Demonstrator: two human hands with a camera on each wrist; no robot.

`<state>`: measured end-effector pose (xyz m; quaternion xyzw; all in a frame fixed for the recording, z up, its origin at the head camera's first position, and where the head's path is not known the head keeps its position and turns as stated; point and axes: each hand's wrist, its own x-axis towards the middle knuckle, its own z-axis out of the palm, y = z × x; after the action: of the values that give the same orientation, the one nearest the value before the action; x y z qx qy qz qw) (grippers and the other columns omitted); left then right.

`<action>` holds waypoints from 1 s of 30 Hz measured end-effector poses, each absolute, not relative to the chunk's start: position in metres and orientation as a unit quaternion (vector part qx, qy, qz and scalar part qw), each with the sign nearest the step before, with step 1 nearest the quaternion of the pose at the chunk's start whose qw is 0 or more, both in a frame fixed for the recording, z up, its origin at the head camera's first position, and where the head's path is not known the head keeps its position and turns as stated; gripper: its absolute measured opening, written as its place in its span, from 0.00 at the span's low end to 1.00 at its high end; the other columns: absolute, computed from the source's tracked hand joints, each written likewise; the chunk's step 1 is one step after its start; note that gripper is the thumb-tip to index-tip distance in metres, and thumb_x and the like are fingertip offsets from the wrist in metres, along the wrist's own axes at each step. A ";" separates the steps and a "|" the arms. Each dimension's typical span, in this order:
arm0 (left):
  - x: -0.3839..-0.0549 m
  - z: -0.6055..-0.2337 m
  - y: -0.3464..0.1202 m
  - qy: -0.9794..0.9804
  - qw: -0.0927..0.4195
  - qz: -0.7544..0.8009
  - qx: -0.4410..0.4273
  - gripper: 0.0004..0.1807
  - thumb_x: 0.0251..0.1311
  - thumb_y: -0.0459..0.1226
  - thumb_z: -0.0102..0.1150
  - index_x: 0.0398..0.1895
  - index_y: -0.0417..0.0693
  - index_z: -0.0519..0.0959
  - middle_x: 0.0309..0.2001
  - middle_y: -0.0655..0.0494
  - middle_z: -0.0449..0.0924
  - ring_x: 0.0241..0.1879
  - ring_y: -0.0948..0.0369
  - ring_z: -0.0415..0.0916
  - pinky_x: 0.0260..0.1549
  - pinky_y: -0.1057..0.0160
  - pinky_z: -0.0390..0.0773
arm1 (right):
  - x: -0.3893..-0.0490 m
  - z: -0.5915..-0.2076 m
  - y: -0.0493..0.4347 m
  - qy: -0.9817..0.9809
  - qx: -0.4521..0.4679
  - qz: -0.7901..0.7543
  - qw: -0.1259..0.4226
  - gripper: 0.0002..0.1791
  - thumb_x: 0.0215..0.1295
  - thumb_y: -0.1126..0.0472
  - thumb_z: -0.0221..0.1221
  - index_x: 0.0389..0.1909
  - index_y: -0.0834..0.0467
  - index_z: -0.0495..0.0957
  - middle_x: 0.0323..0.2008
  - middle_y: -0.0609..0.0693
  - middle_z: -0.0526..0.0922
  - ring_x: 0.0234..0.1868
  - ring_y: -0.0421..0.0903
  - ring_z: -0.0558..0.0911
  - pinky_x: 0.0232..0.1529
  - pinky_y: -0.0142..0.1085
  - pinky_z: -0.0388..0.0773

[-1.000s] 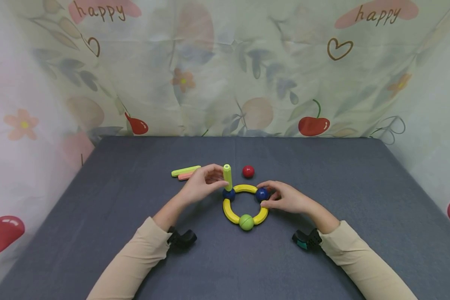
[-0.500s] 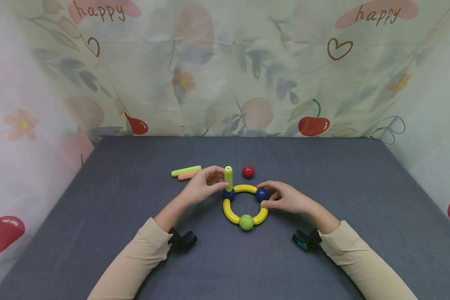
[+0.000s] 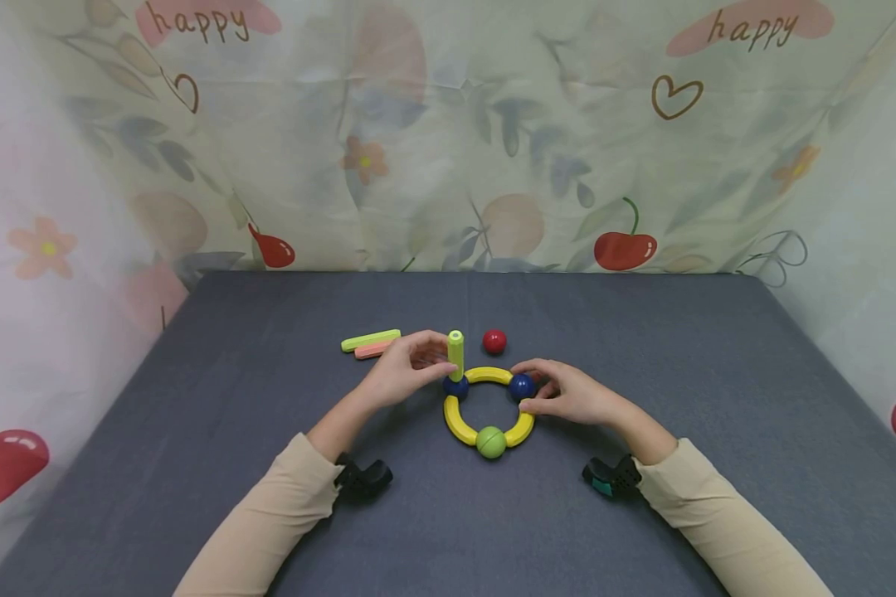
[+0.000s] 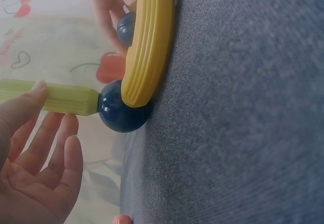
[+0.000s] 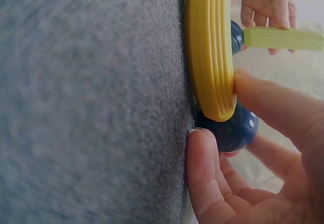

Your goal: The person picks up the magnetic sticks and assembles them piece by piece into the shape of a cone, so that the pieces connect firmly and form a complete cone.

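Three yellow curved rods (image 3: 457, 421) form a ring on the table, joined by two blue balls and a green ball (image 3: 490, 443) at the front. A light green rod (image 3: 455, 352) stands upright on the left blue ball (image 3: 455, 388), touching it in the left wrist view. My left hand (image 3: 403, 367) pinches this rod between thumb and fingers. At the ring's right side, my right hand (image 3: 577, 395) holds the right blue ball (image 3: 522, 386). In the right wrist view its thumb presses the yellow rod (image 5: 210, 51) beside that blue ball (image 5: 235, 133), fingers around the ball.
Behind the ring lies a red ball (image 3: 494, 341). Another light green rod (image 3: 370, 340) and a pink rod (image 3: 371, 351) lie side by side behind my left hand, the pink one partly hidden. A printed curtain hangs beyond the dark grey table (image 3: 642, 332).
Over the last second the upright green rod has tipped slightly to the right and straightened on the left blue ball, my left hand moving slightly with it. My right hand and the ring stay put.
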<state>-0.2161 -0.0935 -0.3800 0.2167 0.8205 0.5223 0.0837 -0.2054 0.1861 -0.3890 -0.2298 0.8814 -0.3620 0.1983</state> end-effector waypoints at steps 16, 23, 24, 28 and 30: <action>-0.217 -0.381 -0.095 0.826 0.092 0.515 0.210 0.17 0.58 0.37 0.61 0.51 0.44 0.76 0.49 0.46 0.78 0.48 0.53 0.78 0.47 0.59 0.78 | -0.204 -0.385 0.192 0.879 -0.282 -0.336 0.189 0.25 0.64 0.58 0.58 0.62 0.56 0.68 0.57 0.59 0.70 0.41 0.42 0.80 0.39 0.32 0.76; -0.217 -0.379 -0.100 0.824 0.086 0.520 0.211 0.18 0.58 0.37 0.61 0.52 0.43 0.75 0.50 0.45 0.78 0.48 0.52 0.78 0.46 0.59 0.78 | -0.206 -0.388 0.193 0.870 -0.278 -0.360 0.191 0.25 0.59 0.58 0.62 0.58 0.58 0.70 0.55 0.60 0.72 0.34 0.40 0.78 0.35 0.30 0.76; -0.217 -0.379 -0.101 0.823 0.084 0.521 0.211 0.18 0.58 0.37 0.61 0.52 0.43 0.75 0.50 0.45 0.78 0.48 0.52 0.78 0.46 0.58 0.78 | -0.205 -0.388 0.193 0.869 -0.275 -0.363 0.192 0.25 0.59 0.58 0.63 0.57 0.58 0.70 0.55 0.61 0.72 0.33 0.41 0.78 0.34 0.29 0.76; -0.218 -0.377 -0.107 0.823 0.077 0.525 0.205 0.19 0.59 0.37 0.61 0.52 0.41 0.75 0.51 0.44 0.79 0.48 0.51 0.78 0.45 0.58 0.79 | -0.204 -0.388 0.193 0.870 -0.271 -0.365 0.189 0.25 0.57 0.56 0.64 0.54 0.59 0.70 0.54 0.62 0.73 0.31 0.41 0.77 0.33 0.30 0.75; -0.219 -0.377 -0.111 0.826 0.073 0.522 0.201 0.18 0.59 0.37 0.60 0.52 0.41 0.75 0.51 0.44 0.78 0.48 0.52 0.78 0.44 0.59 0.79 | -0.203 -0.388 0.192 0.872 -0.271 -0.362 0.186 0.25 0.56 0.55 0.65 0.53 0.59 0.70 0.52 0.61 0.74 0.31 0.41 0.76 0.33 0.30 0.75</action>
<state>-0.2186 -0.1110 -0.3765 0.2006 0.8258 0.5221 0.0725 -0.2026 0.1925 -0.3875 -0.2714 0.8720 -0.3623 0.1861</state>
